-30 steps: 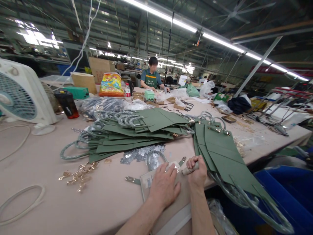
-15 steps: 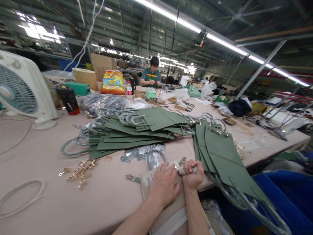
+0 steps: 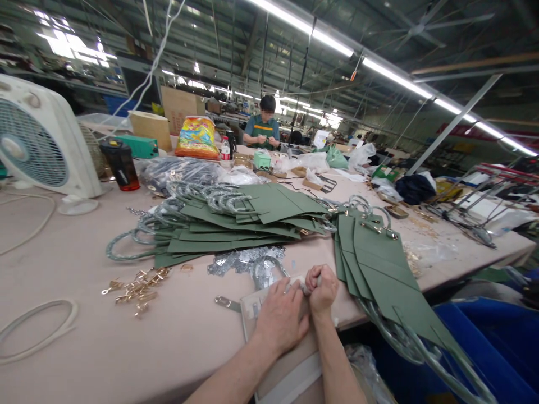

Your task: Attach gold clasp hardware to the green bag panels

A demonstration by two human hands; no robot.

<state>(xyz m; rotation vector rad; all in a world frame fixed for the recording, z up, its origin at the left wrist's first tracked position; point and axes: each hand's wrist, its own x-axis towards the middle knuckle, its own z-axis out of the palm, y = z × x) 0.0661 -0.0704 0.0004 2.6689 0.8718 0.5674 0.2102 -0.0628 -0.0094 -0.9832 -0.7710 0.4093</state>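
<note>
My left hand [image 3: 283, 314] lies flat, fingers stretched out, on a beige panel [image 3: 251, 314] at the table's front edge. Beside its fingertips my right hand [image 3: 322, 289] is wrapped in a fist round the pale handle of a tool. The tool's working end is hidden by the hands. From the panel's left side sticks out a green strap tab [image 3: 228, 303] with a metal fitting. Just beyond the hands, a handle loop in clear wrap [image 3: 269, 266] rests near a heap of flat silver metal plates [image 3: 240, 260].
Green bag panels [image 3: 227, 241] with wrapped handles are stacked behind; more green panels [image 3: 379, 258] hang over the right edge. Gold hardware [image 3: 141, 289] lies left, near a fan [image 3: 37, 140] and a dark bottle [image 3: 120, 165]. A co-worker [image 3: 261, 129] sits across, and a blue bin [image 3: 488, 331] stands right.
My right fist has moved slightly left and up, closer to the left hand, and turned, so the tool handle is now mostly hidden. The left hand stays on the panel.
</note>
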